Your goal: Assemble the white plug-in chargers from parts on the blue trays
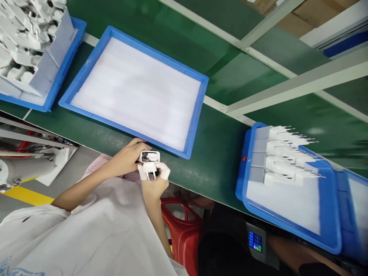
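Note:
Just off the bench edge, my left hand [128, 158] is closed on the side of a small white charger housing [150, 152]. The housing's open end faces up, showing dark parts and wires inside. My right hand [155, 188], with white finger cots on thumb and finger, pinches a white plug piece [149, 167] with two prongs pointing down toward my palm. The plug piece sits right against the near side of the housing; whether they are joined cannot be told.
A blue tray [198, 115] with a white liner lies in front of me. At left, white bins [54, 46] of charger parts fill another blue tray. Rows of pronged white pieces [281, 153] stand in a tray at right. A red stool [186, 237] and another person are nearby.

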Available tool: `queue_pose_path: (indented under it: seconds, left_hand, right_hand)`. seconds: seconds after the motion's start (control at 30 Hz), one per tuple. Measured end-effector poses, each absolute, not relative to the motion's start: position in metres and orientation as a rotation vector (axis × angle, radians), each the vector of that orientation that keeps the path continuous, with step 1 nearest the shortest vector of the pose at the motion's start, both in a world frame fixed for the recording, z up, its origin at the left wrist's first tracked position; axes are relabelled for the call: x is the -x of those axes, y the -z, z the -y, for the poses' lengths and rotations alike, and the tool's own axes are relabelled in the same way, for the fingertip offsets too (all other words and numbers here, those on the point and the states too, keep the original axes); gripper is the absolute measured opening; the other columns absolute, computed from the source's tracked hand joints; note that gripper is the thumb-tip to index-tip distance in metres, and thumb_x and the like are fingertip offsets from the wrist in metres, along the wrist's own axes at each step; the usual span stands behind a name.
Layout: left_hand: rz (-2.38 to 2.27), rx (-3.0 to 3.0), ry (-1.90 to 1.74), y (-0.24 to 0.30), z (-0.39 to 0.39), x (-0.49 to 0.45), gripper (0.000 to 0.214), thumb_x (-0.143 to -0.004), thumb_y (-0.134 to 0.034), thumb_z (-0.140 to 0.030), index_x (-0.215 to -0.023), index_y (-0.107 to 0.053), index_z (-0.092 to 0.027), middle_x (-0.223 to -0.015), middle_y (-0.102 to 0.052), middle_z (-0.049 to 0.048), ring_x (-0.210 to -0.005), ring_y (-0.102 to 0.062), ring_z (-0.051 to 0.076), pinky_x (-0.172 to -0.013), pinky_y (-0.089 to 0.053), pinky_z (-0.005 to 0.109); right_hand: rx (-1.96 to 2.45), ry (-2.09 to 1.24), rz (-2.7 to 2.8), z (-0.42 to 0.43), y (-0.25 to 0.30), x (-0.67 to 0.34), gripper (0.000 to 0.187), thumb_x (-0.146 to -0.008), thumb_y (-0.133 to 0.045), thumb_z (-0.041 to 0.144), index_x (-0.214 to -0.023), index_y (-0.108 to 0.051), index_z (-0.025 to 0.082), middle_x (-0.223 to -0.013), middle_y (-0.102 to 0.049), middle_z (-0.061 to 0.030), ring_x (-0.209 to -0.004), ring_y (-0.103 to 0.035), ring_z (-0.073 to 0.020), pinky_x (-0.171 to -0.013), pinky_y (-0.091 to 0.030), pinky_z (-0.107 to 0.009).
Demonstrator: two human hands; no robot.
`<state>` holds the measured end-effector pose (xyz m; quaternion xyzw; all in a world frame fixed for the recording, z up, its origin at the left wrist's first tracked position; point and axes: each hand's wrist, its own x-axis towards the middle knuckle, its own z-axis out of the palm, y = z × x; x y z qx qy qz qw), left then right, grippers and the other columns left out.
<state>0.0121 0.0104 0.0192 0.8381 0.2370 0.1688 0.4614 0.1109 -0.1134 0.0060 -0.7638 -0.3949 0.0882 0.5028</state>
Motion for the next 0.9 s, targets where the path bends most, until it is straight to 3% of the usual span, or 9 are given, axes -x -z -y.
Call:
queue_pose_path:
  seconds: [0.1,0.27,0.37,0.47,0.67,0.9]
  left_hand:
    - [-0.528,-2.143,-0.402,-0.02,-0.012,-0.008,0.024,-0.088,-0.056,-0.011,-0.11,-0.051,-0.017,-0.123,-0.059,0.0105,-0.123,-0.044,0.027,-0.101,-0.046,0.042]
    - [-0.436,-2.176,-0.405,-0.019,-0.016,0.0,0.023,-0.088,-0.062,-0.019,-0.109,-0.054,-0.016,-0.121,-0.058,0.0128,-0.127,-0.042,0.03,-0.106,-0.043,0.046]
    - [-0.397,-2.113,-0.391,-0.019,-0.02,0.001,0.024,-0.087,-0.064,-0.017,-0.11,-0.057,-0.016,-0.12,-0.06,0.012,-0.127,-0.044,0.029,-0.106,-0.044,0.044]
    - [-0.382,-2.046,-0.425,-0.019,-0.02,0.003,0.022,-0.088,-0.066,-0.022,-0.108,-0.06,-0.016,-0.118,-0.063,0.0117,-0.126,-0.047,0.028,-0.104,-0.046,0.043]
    - [-0.519,-1.882,-0.738,-0.011,-0.006,0.006,0.028,-0.09,-0.066,-0.029,-0.112,-0.054,-0.016,-0.108,-0.069,0.0088,-0.095,-0.068,0.017,-0.08,-0.056,0.028]
    - [-0.43,-2.029,-1.036,-0.001,-0.001,0.005,0.009,-0.091,-0.064,-0.02,-0.097,-0.061,-0.015,-0.115,-0.069,0.0113,-0.094,-0.071,0.015,-0.08,-0.056,0.021]
  right_hand:
    - [1.781,-0.083,1.115,0.109,-0.01,-0.117,0.029,-0.076,-0.077,0.021,-0.1,-0.061,0.023,-0.081,-0.061,-0.0008,-0.07,-0.056,-0.0153,-0.065,-0.046,-0.029]
    - [1.648,-0.136,1.414,0.11,-0.034,-0.145,0.04,-0.076,-0.074,0.014,-0.112,-0.066,0.03,-0.094,-0.065,-0.0037,-0.084,-0.059,-0.0205,-0.074,-0.049,-0.037]
    - [1.579,-0.373,1.512,0.101,-0.05,-0.159,0.041,-0.079,-0.072,0.012,-0.115,-0.065,0.031,-0.104,-0.068,-0.0041,-0.096,-0.062,-0.0228,-0.083,-0.051,-0.042]
    - [1.534,-0.685,1.535,0.093,-0.056,-0.169,0.034,-0.084,-0.067,0.01,-0.112,-0.064,0.028,-0.11,-0.069,-0.0038,-0.099,-0.065,-0.0203,-0.084,-0.054,-0.038]
    - [1.579,-0.683,1.375,0.101,-0.037,-0.166,0.023,-0.081,-0.069,0.009,-0.097,-0.062,0.024,-0.106,-0.069,-0.0043,-0.096,-0.068,-0.0188,-0.08,-0.056,-0.033]
    - [1.538,-0.609,1.184,0.102,-0.026,-0.149,0.02,-0.082,-0.068,0.008,-0.094,-0.063,0.024,-0.102,-0.068,-0.0039,-0.094,-0.068,-0.0189,-0.079,-0.056,-0.034]
